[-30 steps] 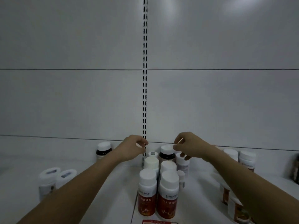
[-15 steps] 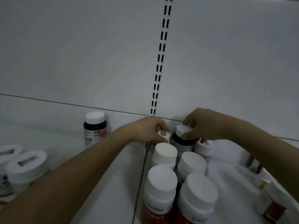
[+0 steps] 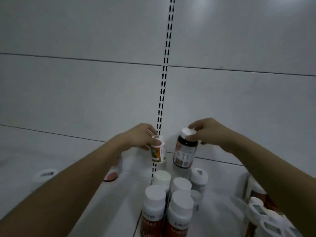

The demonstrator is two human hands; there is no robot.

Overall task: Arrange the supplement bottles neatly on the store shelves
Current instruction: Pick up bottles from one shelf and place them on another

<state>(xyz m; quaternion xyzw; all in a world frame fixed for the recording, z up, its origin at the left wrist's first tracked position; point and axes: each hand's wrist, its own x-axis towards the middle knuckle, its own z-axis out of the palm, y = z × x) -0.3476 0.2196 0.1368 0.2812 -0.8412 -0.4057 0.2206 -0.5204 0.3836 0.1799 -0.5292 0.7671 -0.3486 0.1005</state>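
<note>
Front cluster: two red-labelled bottles [image 3: 167, 218] with white caps stood side by side at the bottom centre of the frame, touching or nearly so.
Second row: two more white-capped bottles [image 3: 171, 182] stood just behind the red-labelled pair; their labels were hidden.
Small white bottle [image 3: 199, 178]: stood just right of the second row, with a sticker on its cap.
Lower right: several white tubs [image 3: 266, 219] with stickered lids were crowded at the frame's lower right corner, partly behind the right forearm; details were too blurred to read.
Left side: one white lid [image 3: 44, 174] with a sticker showed at the left edge, above the left forearm; a bottle with a red base [image 3: 112, 173] lay mostly hidden behind that forearm.
Shelf [image 3: 71, 151]: white, dimly lit, carried all of the standing bottles.
Left hand [image 3: 138, 137]: centre of frame, fingers curled round the cap and neck of a small orange-labelled bottle [image 3: 158, 153], which was held above the shelf and in front of the slotted upright.
Right hand [image 3: 210, 132]: right of centre, fingers and thumb pinched the white cap of a dark bottle [image 3: 185, 151], which hung tilted, its base towards the shelf.
Spacing: the two held bottles were near each other but apart.
Back panel [image 3: 85, 91]: white, with horizontal seams; a slotted upright [image 3: 165, 74] ran from the top of the frame down to shelf level.
</note>
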